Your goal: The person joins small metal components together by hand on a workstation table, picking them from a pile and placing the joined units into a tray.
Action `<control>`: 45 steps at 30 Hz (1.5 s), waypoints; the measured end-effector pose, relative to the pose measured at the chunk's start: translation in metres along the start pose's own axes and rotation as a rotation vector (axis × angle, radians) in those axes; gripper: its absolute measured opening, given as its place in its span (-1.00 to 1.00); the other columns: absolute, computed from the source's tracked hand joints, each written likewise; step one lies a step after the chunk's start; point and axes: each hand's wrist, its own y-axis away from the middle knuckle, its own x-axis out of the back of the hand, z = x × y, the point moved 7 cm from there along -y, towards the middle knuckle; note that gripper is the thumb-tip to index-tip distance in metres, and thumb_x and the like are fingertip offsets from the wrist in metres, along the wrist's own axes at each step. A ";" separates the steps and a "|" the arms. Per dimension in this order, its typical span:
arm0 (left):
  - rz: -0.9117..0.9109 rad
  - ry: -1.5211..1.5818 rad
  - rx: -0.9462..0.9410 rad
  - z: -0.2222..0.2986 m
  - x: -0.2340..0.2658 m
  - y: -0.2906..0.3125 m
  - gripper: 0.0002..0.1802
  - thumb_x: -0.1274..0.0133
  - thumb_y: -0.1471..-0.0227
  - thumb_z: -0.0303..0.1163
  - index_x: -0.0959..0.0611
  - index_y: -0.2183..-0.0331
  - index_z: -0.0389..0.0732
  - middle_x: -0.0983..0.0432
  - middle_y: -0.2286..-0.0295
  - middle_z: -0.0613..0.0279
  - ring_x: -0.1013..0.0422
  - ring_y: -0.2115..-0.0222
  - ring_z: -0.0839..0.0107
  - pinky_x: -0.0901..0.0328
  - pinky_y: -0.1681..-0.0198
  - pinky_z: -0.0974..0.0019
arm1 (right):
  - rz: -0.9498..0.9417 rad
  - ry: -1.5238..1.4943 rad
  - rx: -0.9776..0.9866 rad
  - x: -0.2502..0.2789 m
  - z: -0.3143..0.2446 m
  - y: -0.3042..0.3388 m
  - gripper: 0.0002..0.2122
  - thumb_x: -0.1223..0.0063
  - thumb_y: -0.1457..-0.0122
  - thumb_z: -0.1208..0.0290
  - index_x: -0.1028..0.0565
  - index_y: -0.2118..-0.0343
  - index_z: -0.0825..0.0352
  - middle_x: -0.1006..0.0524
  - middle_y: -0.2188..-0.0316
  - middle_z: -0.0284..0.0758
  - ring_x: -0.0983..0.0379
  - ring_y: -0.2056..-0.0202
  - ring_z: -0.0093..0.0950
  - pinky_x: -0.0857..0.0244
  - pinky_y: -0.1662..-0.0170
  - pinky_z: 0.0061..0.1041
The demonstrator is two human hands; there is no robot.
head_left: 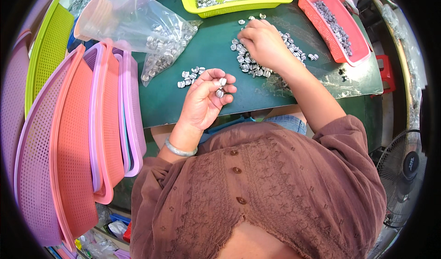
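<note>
My left hand (202,104) is palm up above the near table edge, thumb and fingers pinching a couple of small rounded, grey-and-white striped pieces (220,92). Beside it on the green table lies a little group of like pieces (186,78). My right hand (266,43) reaches over a larger loose pile of them (250,66), fingers curled down at its far left side. Its fingertips are partly hidden, so whatever they grip cannot be made out. Several pieces (251,18) lie scattered just beyond that hand.
A clear plastic bag (167,45) of striped pieces leans at the left. Beyond are a lime-green basket (239,8) and a pink basket (317,25), both holding pieces. Stacked pink and purple baskets (76,135) stand left of me; a fan (399,171) stands at the right.
</note>
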 end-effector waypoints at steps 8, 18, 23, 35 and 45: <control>0.079 -0.030 0.024 0.001 0.008 0.000 -0.79 0.11 -0.05 -0.50 -0.49 0.22 -0.28 -0.46 0.39 0.21 -0.42 0.41 0.43 -0.35 0.41 0.45 | -0.282 0.126 0.022 -0.017 -0.008 -0.021 -0.90 -0.08 0.10 0.51 -0.57 0.47 0.21 -0.41 0.38 -0.35 -0.28 0.22 -0.33 -0.17 0.11 -0.29; 0.226 -0.147 -0.054 0.006 0.003 -0.003 -0.80 0.05 -0.07 -0.44 -0.50 0.22 -0.27 -0.41 0.50 0.31 -0.32 0.52 0.53 -0.22 0.54 0.53 | -0.188 -0.348 0.119 -0.007 -0.033 -0.008 -0.91 -0.09 0.07 0.54 -0.46 0.46 0.34 -0.47 0.41 -0.26 -0.40 0.33 -0.27 -0.29 0.24 -0.40; 0.242 -0.187 -0.161 0.010 0.001 -0.004 -0.84 0.00 -0.06 -0.42 -0.54 0.28 -0.24 -0.41 0.52 0.32 -0.31 0.55 0.56 -0.19 0.57 0.54 | 0.033 -0.390 0.222 0.017 -0.065 0.012 -0.83 -0.12 0.12 0.57 -0.40 0.42 0.36 -0.44 0.43 -0.25 -0.39 0.35 -0.25 -0.29 0.29 -0.39; 0.184 -0.181 -0.155 0.006 -0.008 -0.002 -0.84 0.06 -0.08 -0.44 -0.54 0.29 -0.27 -0.42 0.55 0.32 -0.31 0.58 0.57 -0.17 0.59 0.56 | 0.157 -0.460 0.193 0.030 -0.073 0.033 -0.76 -0.10 0.13 0.60 -0.37 0.34 0.36 -0.43 0.44 -0.25 -0.39 0.40 -0.26 -0.30 0.36 -0.39; 0.168 -0.359 -0.226 0.009 -0.008 -0.002 -0.79 0.10 -0.11 -0.41 -0.55 0.26 -0.29 -0.41 0.55 0.35 -0.29 0.59 0.61 -0.16 0.59 0.59 | 0.124 -0.565 0.087 0.029 -0.065 0.040 -0.72 -0.10 0.12 0.64 -0.38 0.27 0.36 -0.44 0.41 -0.24 -0.41 0.39 -0.29 -0.29 0.33 -0.41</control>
